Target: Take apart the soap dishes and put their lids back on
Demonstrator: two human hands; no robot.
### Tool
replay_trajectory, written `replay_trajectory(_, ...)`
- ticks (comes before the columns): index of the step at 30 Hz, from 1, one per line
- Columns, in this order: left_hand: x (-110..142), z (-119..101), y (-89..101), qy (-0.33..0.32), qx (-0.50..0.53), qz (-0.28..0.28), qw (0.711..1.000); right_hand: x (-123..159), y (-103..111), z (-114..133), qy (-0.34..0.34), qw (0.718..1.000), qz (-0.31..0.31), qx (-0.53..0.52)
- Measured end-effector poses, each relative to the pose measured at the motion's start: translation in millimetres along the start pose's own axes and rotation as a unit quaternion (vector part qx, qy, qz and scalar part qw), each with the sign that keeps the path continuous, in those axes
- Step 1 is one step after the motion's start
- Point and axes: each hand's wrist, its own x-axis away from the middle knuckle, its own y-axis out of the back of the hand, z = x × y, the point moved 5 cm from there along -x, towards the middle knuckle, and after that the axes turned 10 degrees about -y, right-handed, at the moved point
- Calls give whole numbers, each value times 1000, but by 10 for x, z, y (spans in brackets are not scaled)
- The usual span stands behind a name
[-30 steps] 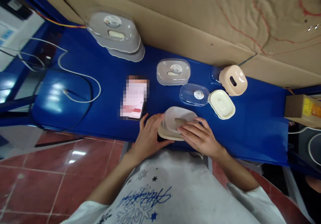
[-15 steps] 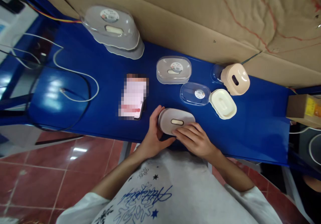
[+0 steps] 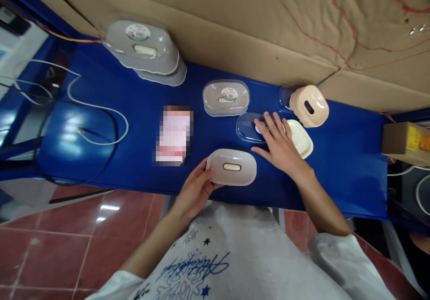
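My left hand (image 3: 199,184) grips the left end of a grey oval plastic box (image 3: 220,159) near the table's front edge, thumb on top. A cream oval piece shows through the slot in the box's top. To the right, my right hand (image 3: 278,143) is spread open above a clear oval lid (image 3: 247,127), partly covering it and its label. Whether the fingers touch the lid I cannot tell. Beside that hand lies a shallow cream tray (image 3: 304,141), its left part hidden.
A lidded grey box (image 3: 215,105) stands behind, with stacked grey boxes (image 3: 157,69) at the back left. A peach box (image 3: 314,103) is at the back right. A blurred-out phone (image 3: 173,132) and a white cable (image 3: 110,107) lie left on the blue table (image 3: 346,156).
My right hand has let go of the grey box and moved right and away from me, over the clear lid. My left hand still holds the box.
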Motion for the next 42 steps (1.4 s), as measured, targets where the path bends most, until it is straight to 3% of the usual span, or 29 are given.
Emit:
replay_trajectory(4, -18, -8, 38, -7, 11, -16, 1000, -84, 25, -67, -7, 999, 13, -39)
replay_trajectory(9, -70, -11, -40, -21, 35, -10, 999, 139, 137, 302, 33, 980, 56, -188)
replay_trajectory(11, -80, -20, -118, -18, 52, 6, 998, 253, 141, 469, 55, 980, 62, -180)
replay_trajectory(16, -99, -66, -255, -38, 52, 52, 997, 422, 117, 650, 98, 988, -12, -116)
replay_trajectory(27, -92, -56, -293, -108, 18, 45, 993, 512, -54, 571, 116, 988, -35, -99)
replay_trajectory(30, -136, -57, -306, -88, 32, 39, 995, 533, -27, 522, 149, 985, -63, -57)
replay_trajectory(35, -263, -10, -345, -31, 20, 49, 998, 469, -13, 338, 185, 982, -42, -11)
replay_trajectory(37, -297, -4, -335, -69, -19, 55, 996, 412, -30, 279, 189, 981, -49, -7)
replay_trajectory(39, -297, -40, -304, -165, -96, 62, 980, 333, -62, 266, 191, 980, -61, -3)
replay_trajectory(40, -276, -72, -288, -226, -152, 64, 960, 284, -84, 277, 190, 980, -62, -1)
replay_trajectory(42, -198, -134, -270, -334, -295, 59, 894, 167, -132, 320, 185, 981, -54, 3)
